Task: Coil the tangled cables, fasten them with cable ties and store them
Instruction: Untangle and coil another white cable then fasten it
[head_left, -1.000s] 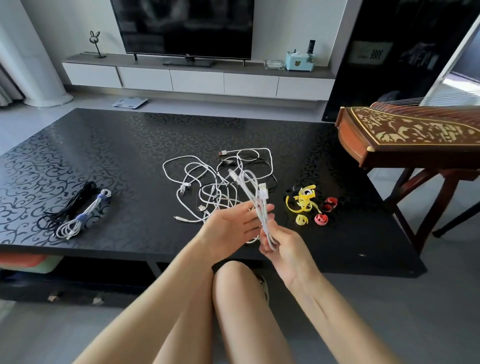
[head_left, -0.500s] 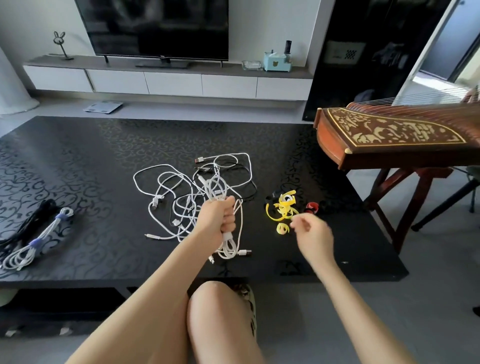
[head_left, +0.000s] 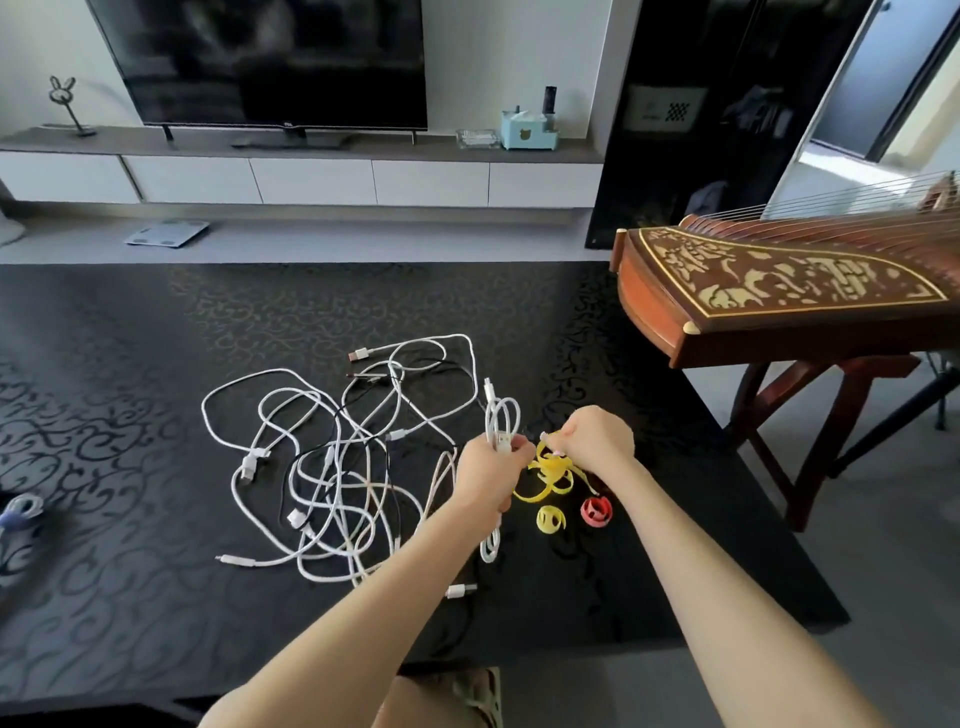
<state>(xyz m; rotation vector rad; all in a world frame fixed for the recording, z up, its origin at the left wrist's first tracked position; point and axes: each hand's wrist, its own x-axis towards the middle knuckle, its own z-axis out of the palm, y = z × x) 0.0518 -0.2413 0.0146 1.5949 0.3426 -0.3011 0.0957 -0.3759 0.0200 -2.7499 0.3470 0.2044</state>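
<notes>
My left hand (head_left: 488, 470) grips a folded white cable (head_left: 501, 418) in its fist; loops stick up above the fist and hang below it. My right hand (head_left: 597, 439) reaches over the pile of yellow cable ties (head_left: 550, 475) and pinches a yellow tie between its fingertips. A rolled yellow tie (head_left: 550, 518) and a rolled red tie (head_left: 596, 512) lie just in front of that pile. To the left, a tangle of white and black cables (head_left: 332, 462) is spread over the black patterned table (head_left: 130, 364).
A coiled white cable with a blue tie (head_left: 18, 514) lies at the table's left edge. A wooden zither (head_left: 779, 291) on a stand reaches over the table's right side. Beyond the table stand a TV cabinet (head_left: 311, 176) and a TV. My knee shows at the near edge.
My left hand carried the folded cable rightward toward the ties. My right hand let go of the cable, reached the yellow ties and took hold of one. The camera swung right.
</notes>
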